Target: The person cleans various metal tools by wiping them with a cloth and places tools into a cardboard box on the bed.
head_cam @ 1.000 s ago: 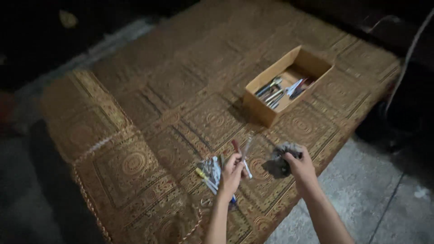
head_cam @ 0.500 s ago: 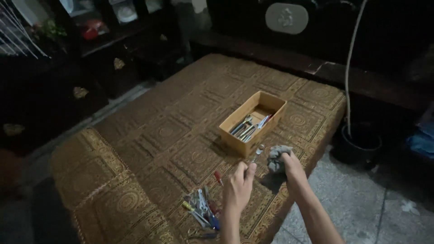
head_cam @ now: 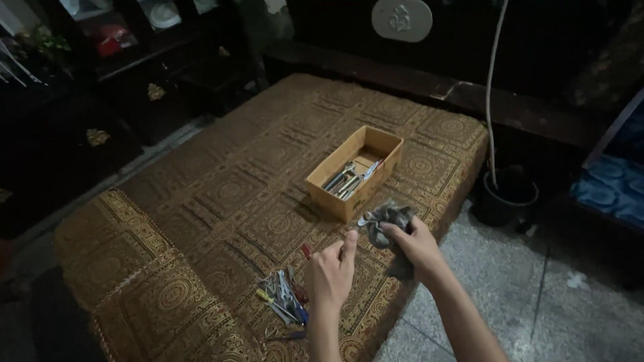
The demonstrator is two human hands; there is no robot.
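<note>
My left hand point(head_cam: 330, 271) pinches the lower end of a thin metal tool point(head_cam: 363, 220) whose tip points up and to the right. Its upper part goes into a grey cloth point(head_cam: 391, 216) that my right hand point(head_cam: 412, 243) grips around it. Both hands hover over the near edge of a brown patterned mattress point(head_cam: 221, 201). Just beyond the cloth stands an open cardboard box point(head_cam: 378, 144) with several metal tools lying in it. A loose pile of small hand tools point(head_cam: 285, 302) with coloured handles lies on the mattress left of my left wrist.
A black pot point(head_cam: 504, 198) with a pale hose point(head_cam: 491, 87) rising from it stands on the grey floor to the right. Dark shelves point(head_cam: 107, 60) fill the back left, and a low dark ledge point(head_cam: 429, 84) runs behind the mattress. Blue fabric point(head_cam: 614, 177) lies at far right.
The view has tilted up, showing more of the room. My right hand has brought the cloth left onto the tool, which my left hand now holds lower and closer to it.
</note>
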